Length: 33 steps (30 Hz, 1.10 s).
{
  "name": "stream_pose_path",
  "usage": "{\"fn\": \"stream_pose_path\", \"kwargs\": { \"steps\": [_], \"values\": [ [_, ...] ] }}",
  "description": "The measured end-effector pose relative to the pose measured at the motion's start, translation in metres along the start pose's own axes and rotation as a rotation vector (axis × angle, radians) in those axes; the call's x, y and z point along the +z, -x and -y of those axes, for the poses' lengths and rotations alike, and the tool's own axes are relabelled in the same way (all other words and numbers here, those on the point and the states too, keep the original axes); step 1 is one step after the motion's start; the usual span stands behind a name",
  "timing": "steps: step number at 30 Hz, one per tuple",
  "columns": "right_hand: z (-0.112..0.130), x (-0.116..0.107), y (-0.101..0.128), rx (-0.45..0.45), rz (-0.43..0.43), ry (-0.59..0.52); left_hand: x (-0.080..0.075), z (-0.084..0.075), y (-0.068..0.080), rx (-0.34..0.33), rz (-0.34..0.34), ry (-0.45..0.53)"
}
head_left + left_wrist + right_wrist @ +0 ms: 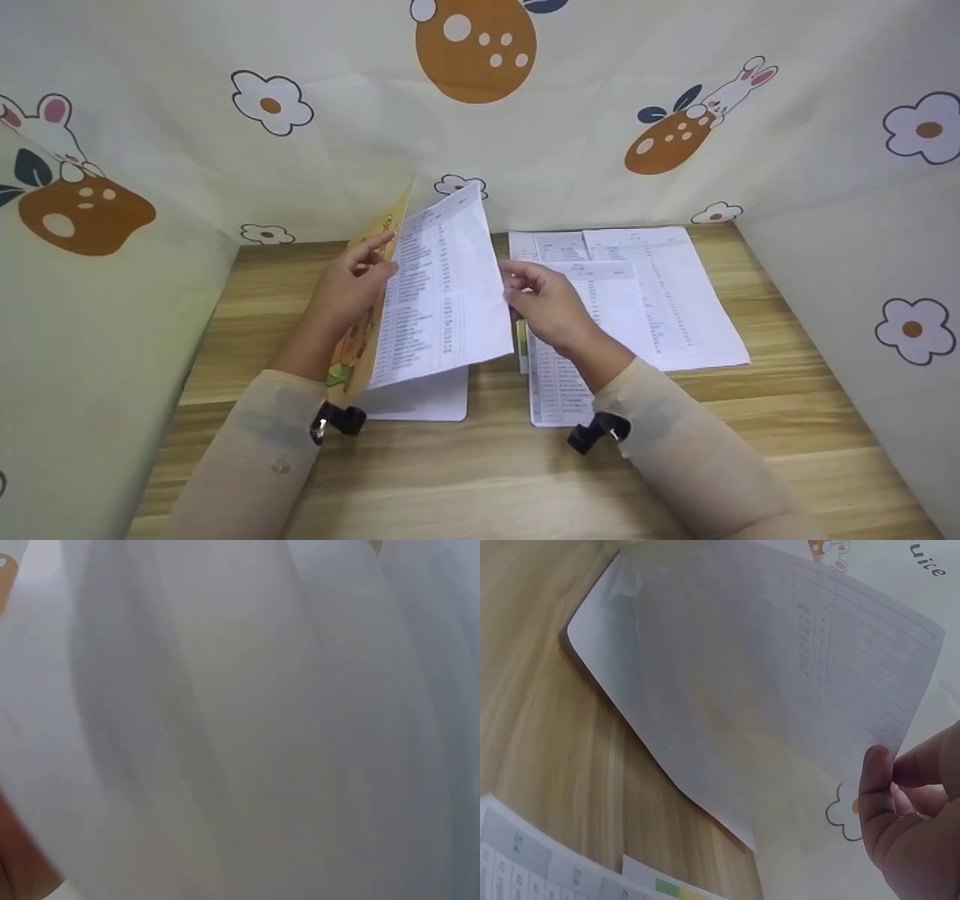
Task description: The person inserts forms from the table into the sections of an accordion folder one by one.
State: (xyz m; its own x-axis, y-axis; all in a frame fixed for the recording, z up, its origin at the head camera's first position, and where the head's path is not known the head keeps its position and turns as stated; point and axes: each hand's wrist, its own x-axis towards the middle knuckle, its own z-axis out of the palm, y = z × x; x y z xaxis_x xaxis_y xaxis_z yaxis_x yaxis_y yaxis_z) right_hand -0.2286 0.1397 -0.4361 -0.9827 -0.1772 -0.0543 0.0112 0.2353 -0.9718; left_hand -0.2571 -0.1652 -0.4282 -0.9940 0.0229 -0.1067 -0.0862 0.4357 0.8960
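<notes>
A printed sheet [442, 289] stood tilted above the wooden surface [480, 465], held up between both hands. The left hand [346, 289] gripped its left edge together with a yellow illustrated folder cover [352, 352] that rose just behind the sheet; the left fingers [375, 247] curled round that edge, their tips lying on the printed face near its upper left. The right hand [547, 304] met the sheet's right edge, where its fingers [517, 274] pinched the paper about midway down the side. In the right wrist view the sheet [780, 690] spread away to the left of the fingertips [877, 780], the thumb pressed against the paper's near corner with the other fingers curled close behind it. The left wrist view showed only blurred white paper [240, 720] filling the frame, too close to tell anything of the fingers there.

Under the lifted sheet, below the left fingers, a white page [427, 401] lay flat on the surface. To the right of the right fingers, several more printed sheets [645, 300] lay overlapping on the surface, one of them reaching under the right wrist. A patterned cloth [480, 112] with flowers and rabbits walled the surface on three sides.
</notes>
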Motion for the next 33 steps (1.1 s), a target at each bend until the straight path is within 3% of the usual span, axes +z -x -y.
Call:
{"fn": "stream_pose_path", "kwargs": {
  "steps": [11, 17, 25, 33],
  "values": [
    [-0.003, 0.029, -0.009, 0.033, 0.032, -0.128, 0.001, -0.001, -0.002, -0.022, 0.005, -0.013],
    [-0.006, 0.044, -0.015, 0.053, 0.059, -0.218, 0.001, -0.001, 0.0, 0.003, 0.003, 0.015],
    [-0.009, 0.056, -0.019, 0.083, 0.054, -0.25, 0.001, 0.0, 0.0, 0.026, 0.013, 0.005],
    [-0.01, 0.062, -0.021, 0.091, 0.029, -0.268, 0.001, -0.001, 0.001, 0.005, 0.008, 0.009]
  ]
}}
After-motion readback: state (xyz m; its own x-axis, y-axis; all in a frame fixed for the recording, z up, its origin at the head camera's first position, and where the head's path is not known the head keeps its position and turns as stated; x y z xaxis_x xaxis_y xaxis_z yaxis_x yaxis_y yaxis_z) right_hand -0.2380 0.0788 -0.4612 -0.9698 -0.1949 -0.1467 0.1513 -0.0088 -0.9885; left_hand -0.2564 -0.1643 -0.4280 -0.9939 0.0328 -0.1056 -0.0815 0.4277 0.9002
